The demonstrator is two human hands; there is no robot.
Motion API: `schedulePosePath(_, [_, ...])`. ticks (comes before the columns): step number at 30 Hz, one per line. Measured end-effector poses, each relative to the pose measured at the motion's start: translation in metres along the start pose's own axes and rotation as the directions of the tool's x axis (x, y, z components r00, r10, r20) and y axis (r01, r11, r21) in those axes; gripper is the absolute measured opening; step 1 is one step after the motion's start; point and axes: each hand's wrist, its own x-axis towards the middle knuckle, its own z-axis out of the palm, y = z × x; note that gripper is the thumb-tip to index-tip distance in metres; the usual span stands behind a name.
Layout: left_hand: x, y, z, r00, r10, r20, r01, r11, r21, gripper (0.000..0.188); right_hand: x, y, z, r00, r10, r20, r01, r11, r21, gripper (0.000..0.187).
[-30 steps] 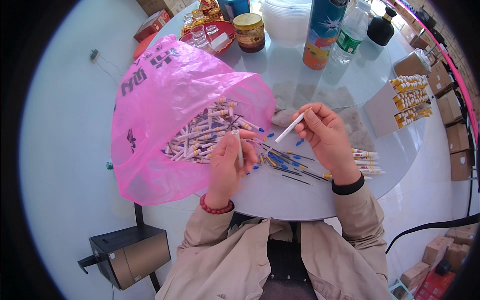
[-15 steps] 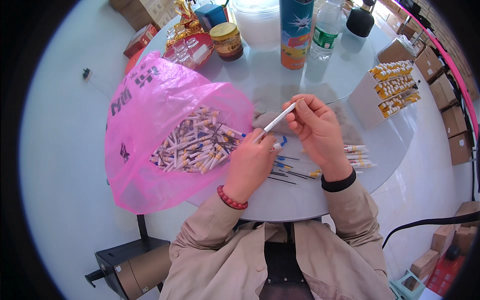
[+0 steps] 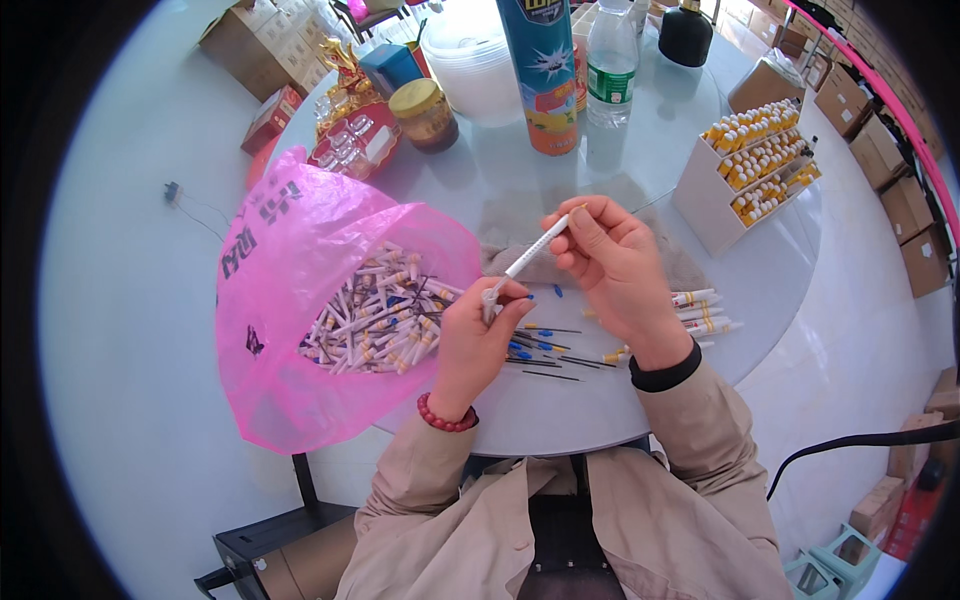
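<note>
Right now, pinching a slim white pen tube [image 3: 537, 248] between thumb and fingers of the right hand [image 3: 622, 262], upper end at the fingertips, lower end slanting down toward the left hand [image 3: 472, 340]. With the left hand, gripping a short pale piece [image 3: 489, 304] in a narrow hold, thumb and fingers bent around it, right at the tube's lower end; cannot tell touching from a slight gap there. Holding both hands above the near part of a pale, round-edged table [image 3: 780, 270]. Wearing a red bead bracelet [image 3: 447, 421] on the left wrist and a black band [image 3: 667, 373] on the right.

Just left of the left hand, seeing a pink plastic bag [image 3: 290, 400], open toward the hands, with a heap of white pen parts [image 3: 385, 315], yellow-ringed, mixed with dark sticks. Between the hands, on the table, seeing loose dark refills [image 3: 555, 362] with blue bits, then more white pens [image 3: 712, 326] beside the right wrist. Beyond, noting a crumpled grey cloth [image 3: 675, 258], and to the right a white tiered box [image 3: 708, 205] bearing rows of yellow-and-white pens [image 3: 752, 165]. Toward the far side, noting a tall spray can [image 3: 542, 85], a clear bottle [image 3: 611, 82], and a gold-lidded jar [image 3: 425, 117].
</note>
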Motion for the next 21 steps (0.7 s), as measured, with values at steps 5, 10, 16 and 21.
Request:
schedulePosePath(5, [-0.012,-0.005,-0.009,0.989,0.001,-0.149,-0.048,0.948,-0.314,0.019,-0.001,-0.004,0.001,0.999,-0.044,0.005,0.044,0.997,-0.067,0.018])
schedulePosePath(10, [-0.016,-0.014,-0.021,0.982,-0.182,0.04,0.158,0.695,-0.701,0.021,-0.003,0.001,0.005,0.999,-0.031,-0.018,0.028,0.986,-0.162,0.014])
schedulePosePath(16, [-0.01,-0.023,-0.022,0.966,-0.233,0.113,0.189,0.332,-0.924,0.015,-0.001,0.007,0.006,0.998,-0.064,-0.009,0.06,0.972,-0.227,0.014])
schedulePosePath(21, [-0.011,-0.026,-0.023,0.958,-0.224,0.181,0.241,0.284,-0.928,0.014,0.0,0.012,0.005,0.995,-0.104,-0.008,0.099,0.961,-0.257,0.015])
